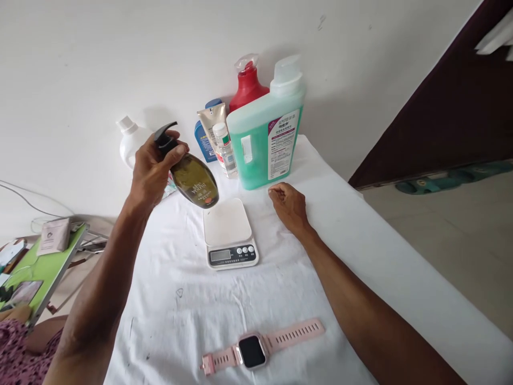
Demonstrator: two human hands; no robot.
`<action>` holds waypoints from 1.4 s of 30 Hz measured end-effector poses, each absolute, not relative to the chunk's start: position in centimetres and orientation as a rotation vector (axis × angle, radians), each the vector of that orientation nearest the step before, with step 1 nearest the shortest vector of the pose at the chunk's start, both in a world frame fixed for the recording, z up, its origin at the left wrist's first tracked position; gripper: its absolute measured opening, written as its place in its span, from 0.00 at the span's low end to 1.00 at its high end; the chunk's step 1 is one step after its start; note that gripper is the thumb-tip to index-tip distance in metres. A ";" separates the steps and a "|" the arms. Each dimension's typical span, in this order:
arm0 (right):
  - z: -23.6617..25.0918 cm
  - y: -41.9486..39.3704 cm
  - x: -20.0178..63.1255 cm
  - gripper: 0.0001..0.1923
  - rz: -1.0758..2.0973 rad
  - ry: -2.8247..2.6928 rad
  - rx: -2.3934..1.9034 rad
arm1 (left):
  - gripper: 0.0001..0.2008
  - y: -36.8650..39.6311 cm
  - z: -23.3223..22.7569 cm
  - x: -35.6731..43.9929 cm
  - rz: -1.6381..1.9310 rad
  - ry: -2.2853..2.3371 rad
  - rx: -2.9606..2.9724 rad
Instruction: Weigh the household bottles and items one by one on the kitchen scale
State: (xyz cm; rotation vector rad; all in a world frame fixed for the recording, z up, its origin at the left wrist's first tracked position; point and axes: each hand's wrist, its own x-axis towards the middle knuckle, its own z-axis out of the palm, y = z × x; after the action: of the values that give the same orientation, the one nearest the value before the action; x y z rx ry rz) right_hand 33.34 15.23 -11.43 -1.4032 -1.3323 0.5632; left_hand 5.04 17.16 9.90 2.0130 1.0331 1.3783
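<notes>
Closest to me on the white sheet (304, 299) is one pink smartwatch (260, 348), lying flat with the strap spread out and the screen dark. A bit further up sits one small white kitchen scale (229, 233), with nothing on its platform. My right hand (289, 205) is resting on the sheet just right of the scale, fingers curled in loosely and holding nothing, close to the foot of the big green jug. My left hand (153, 170) is up in the air above and left of the scale, fingers wrapped around the neck of one dark olive pump bottle (192, 175), which hangs tilted with its bottom pointing toward the scale, not touching it. Back against the wall I count six containers: one large green detergent jug (264, 139), one red spray bottle (247, 84) behind it, one small clear bottle (225, 151) with a white cap, one beige tube (211, 122), one blue bottle (201, 140) mostly hidden behind the tube, and one white bottle (130, 140) off to the left behind my hand. Off the left edge there's one green tray-like surface (48, 264) with some bits on it I can't make out.
</notes>
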 end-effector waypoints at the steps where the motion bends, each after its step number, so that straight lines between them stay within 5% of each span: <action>1: -11.5 15.3 33.3 0.08 0.564 -1.329 -1.403 | 0.19 16.0 9.6 5.7 1.357 1.019 2.005; 26: -11.5 15.3 33.2 0.07 0.580 -1.316 -1.426 | 0.30 10.8 5.5 7.8 1.282 1.086 2.003; 31: -11.4 15.2 33.2 0.07 0.586 -1.320 -1.431 | 0.25 10.6 0.2 4.1 1.575 1.374 1.659; 36: -11.3 15.0 33.1 0.06 0.589 -1.320 -1.446 | 0.27 10.1 -7.3 0.8 1.492 1.582 1.369; 42: -11.0 14.7 33.1 0.07 0.583 -1.333 -1.464 | 0.23 9.9 -9.4 -0.4 1.426 1.597 1.406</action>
State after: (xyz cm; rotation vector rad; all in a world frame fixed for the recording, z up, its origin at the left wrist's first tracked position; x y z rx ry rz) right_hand 33.07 14.74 -11.01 -1.4639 -1.3326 0.5835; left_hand -0.36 9.85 -9.42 1.4061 1.5971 1.4256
